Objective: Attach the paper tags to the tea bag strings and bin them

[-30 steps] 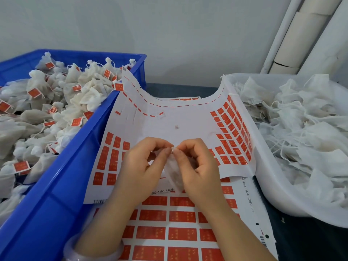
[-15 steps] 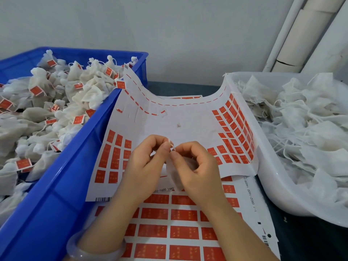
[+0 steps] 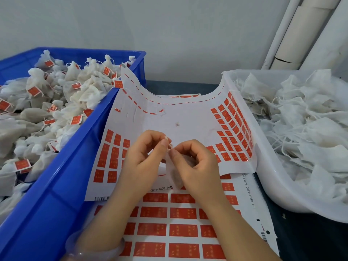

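Observation:
My left hand (image 3: 145,157) and my right hand (image 3: 195,162) meet fingertip to fingertip above a curled sheet of red tag stickers (image 3: 188,119). Between the fingertips they pinch a small paper tag (image 3: 170,146) folded on a string. A white tea bag (image 3: 174,176) hangs below, held under my right hand's curled fingers and partly hidden by them. The tag itself is mostly covered by my fingertips.
A blue bin (image 3: 56,194) on the left holds several tagged tea bags. A white tub (image 3: 278,194) on the right holds untagged bags with loose strings. A flat sticker sheet (image 3: 180,230) lies under my wrists. White pipes (image 3: 293,34) stand at the back right.
My hands stay together over the sheet; the fingertips have worked slightly on the tag, and my left thumb and forefinger sit a little higher. The tea bag still hangs below.

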Motion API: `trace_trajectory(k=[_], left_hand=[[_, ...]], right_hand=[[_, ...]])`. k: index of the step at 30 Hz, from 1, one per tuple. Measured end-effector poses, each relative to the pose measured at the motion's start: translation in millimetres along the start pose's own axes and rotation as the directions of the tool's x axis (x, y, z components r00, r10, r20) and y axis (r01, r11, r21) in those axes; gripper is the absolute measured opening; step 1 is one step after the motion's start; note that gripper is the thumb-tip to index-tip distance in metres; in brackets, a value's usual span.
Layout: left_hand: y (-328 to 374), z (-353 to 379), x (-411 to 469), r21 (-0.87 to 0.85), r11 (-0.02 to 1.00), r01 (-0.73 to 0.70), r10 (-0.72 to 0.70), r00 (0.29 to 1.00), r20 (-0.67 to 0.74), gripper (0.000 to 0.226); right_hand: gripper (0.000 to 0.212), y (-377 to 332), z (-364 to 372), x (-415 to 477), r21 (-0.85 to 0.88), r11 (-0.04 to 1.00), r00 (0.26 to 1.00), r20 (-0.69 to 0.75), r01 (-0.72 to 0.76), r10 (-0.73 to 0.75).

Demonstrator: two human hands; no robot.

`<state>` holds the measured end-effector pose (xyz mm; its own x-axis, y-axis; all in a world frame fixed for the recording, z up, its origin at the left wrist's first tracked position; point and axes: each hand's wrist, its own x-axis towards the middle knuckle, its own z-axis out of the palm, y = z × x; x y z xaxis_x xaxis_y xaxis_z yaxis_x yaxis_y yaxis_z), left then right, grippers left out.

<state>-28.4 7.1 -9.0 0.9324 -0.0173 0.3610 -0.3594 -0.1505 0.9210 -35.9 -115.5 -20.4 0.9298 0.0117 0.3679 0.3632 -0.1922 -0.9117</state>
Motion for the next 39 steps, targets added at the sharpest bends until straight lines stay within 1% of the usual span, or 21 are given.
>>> trace_trajectory(k=[3,9,13,18,20,23,24,28,32,33,36,39], left_hand=[[2.5,-0.3,-1.0,0.041,0.997,-0.066,0.067,0.997,-0.024,0.011],[2.1,-0.2,-2.0,0.195,0.970,-0.146,0.156,0.987,-0.037,0.016],[-0.3,-1.1,-1.7,0.267,0.953,-0.143,0.163,0.985,-0.052,0.028],[0.9,-1.4,-1.0,0.238,0.964,-0.118,0.133,0.990,-0.048,0.030],[1.0,-1.7,-0.6,0.202,0.973,-0.111,0.122,0.992,-0.042,0.026],[1.1,0.5,-0.4,0.136,0.986,-0.094,0.098,0.995,-0.024,0.012],[0.9,0.9,-0.5,0.132,0.986,-0.099,0.103,0.995,-0.021,0.012],[-0.1,0.5,0.1,0.152,0.979,-0.134,0.136,0.991,-0.005,0.012],[-0.6,-0.3,-0.9,0.203,0.970,-0.137,0.138,0.990,0.008,0.007],[-0.7,-0.1,-1.0,0.213,0.968,-0.135,0.137,0.991,0.006,0.009],[-1.0,-0.4,-1.2,0.241,0.960,-0.143,0.150,0.989,-0.011,0.025],[-0.6,-1.3,-0.4,0.241,0.957,-0.159,0.169,0.985,-0.021,0.029]], right_hand=[[0.015,0.1,0.1,-0.3,0.001,1.000,1.000,-0.007,-0.009,0.009],[0.009,-0.1,0.9,-1.2,-0.007,1.000,1.000,0.003,-0.019,0.019],[0.006,-0.7,0.4,-0.9,-0.017,1.000,1.000,0.020,0.009,-0.009],[0.011,-0.7,-0.1,-1.1,-0.010,1.000,1.000,0.014,0.019,-0.019],[0.015,-0.3,0.7,-1.0,-0.016,1.000,1.000,0.002,0.011,-0.011],[0.020,1.1,0.9,-0.6,-0.026,0.999,1.000,-0.020,-0.021,0.020],[0.020,1.7,0.9,-0.3,-0.029,0.999,0.999,-0.024,-0.031,0.030],[0.016,2.1,1.4,0.1,-0.034,0.998,0.999,-0.021,-0.050,0.049],[0.015,0.5,1.9,-0.7,-0.022,0.999,1.000,-0.004,-0.028,0.028],[0.014,0.2,1.8,-0.7,-0.022,1.000,1.000,0.000,-0.022,0.022],[0.011,-0.2,1.7,-0.5,-0.022,1.000,1.000,0.008,-0.008,0.008],[0.010,-0.5,1.2,-0.5,-0.020,1.000,1.000,0.015,0.007,-0.007]])
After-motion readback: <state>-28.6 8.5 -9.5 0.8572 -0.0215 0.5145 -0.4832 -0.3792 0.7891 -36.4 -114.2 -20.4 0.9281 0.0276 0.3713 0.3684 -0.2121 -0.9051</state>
